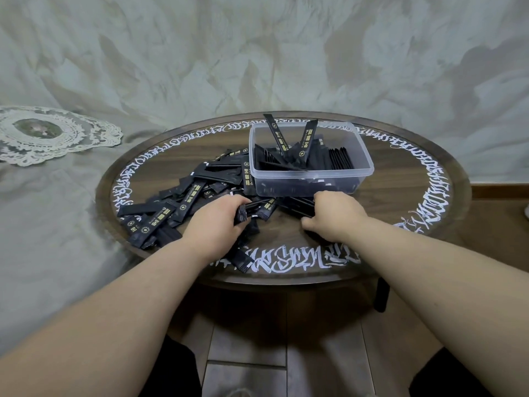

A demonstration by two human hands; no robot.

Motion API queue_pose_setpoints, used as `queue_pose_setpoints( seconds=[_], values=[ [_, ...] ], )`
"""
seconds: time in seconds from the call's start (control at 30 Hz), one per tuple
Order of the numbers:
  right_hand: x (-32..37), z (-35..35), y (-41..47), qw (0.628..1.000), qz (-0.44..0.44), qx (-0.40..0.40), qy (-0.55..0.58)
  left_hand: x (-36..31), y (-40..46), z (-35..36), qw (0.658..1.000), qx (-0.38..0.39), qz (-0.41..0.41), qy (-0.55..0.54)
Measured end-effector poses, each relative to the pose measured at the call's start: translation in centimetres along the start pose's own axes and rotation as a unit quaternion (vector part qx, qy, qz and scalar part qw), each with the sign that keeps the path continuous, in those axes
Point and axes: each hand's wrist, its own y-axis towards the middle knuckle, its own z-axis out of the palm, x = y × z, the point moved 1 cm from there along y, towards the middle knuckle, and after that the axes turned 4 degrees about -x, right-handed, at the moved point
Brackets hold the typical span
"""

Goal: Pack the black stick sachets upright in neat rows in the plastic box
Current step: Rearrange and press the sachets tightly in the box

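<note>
I'd call it roughly half done. A loose pile of black stick sachets covers the round dark wooden table left of the clear plastic box, which holds some upright rows, two leaning. Left hand grips a small bundle; right hand curls onto sachets, grip unclear.

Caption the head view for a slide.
Both hands gather black sachets beside the half-packed plastic box.

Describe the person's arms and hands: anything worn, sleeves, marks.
Both forearms are bare up to the frame edge: no sleeves show. The left hand and right hand wear no gloves, and no rings, watch or bracelet are visible. No markings show. Dark clothing covers the legs below.
</note>
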Motion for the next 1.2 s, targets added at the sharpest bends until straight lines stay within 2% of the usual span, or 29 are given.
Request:
queue_pose_setpoints(
  seconds=[0.2, 0.37, 0.47, 0.57, 0.67, 0.8, 0.9, 1.07, 1.13, 1.2],
  values=[
    [-0.7, -0.7, -1.4, 0.993, -0.090, 0.018, -0.072, -0.8, 0.2, 0.5, 1.000, 0.014, 0.004, -0.001],
    [-0.1, -0.8, -2.0, 0.986, -0.146, 0.014, -0.079, -1.7, 0.0, -0.4, 0.998, -0.043, 0.014, -0.034],
    [0.6, -1.5, -2.0, 0.987, -0.160, 0.001, -0.033, -2.3, -0.3, -1.1, 0.995, -0.071, 0.020, -0.066],
    [1.6, -3.2, -2.2, 0.981, -0.124, -0.085, 0.121, -3.1, -0.1, -2.6, 0.979, -0.122, -0.005, -0.166],
    [2.0, -6.1, -1.3, 0.939, -0.037, -0.177, 0.292, -4.3, 1.8, -4.2, 0.936, -0.161, -0.068, -0.304],
    [1.1, -9.0, 2.4, 0.887, 0.059, -0.230, 0.395, -7.0, 7.5, -5.0, 0.870, -0.125, -0.127, -0.459],
    [0.2, -8.9, 5.3, 0.877, 0.088, -0.221, 0.419, -9.2, 11.7, -4.1, 0.835, -0.075, -0.164, -0.520],
    [-1.1, -6.5, 7.4, 0.901, 0.080, -0.174, 0.390, -9.2, 15.1, -0.7, 0.838, -0.023, -0.237, -0.491],
    [-1.8, -6.1, 7.4, 0.903, 0.077, -0.173, 0.385, -9.3, 15.3, 0.1, 0.843, -0.014, -0.234, -0.484],
    [-2.4, -6.0, 7.3, 0.899, 0.081, -0.184, 0.389, -9.3, 15.3, 0.5, 0.865, -0.010, -0.208, -0.457]
  ],
)
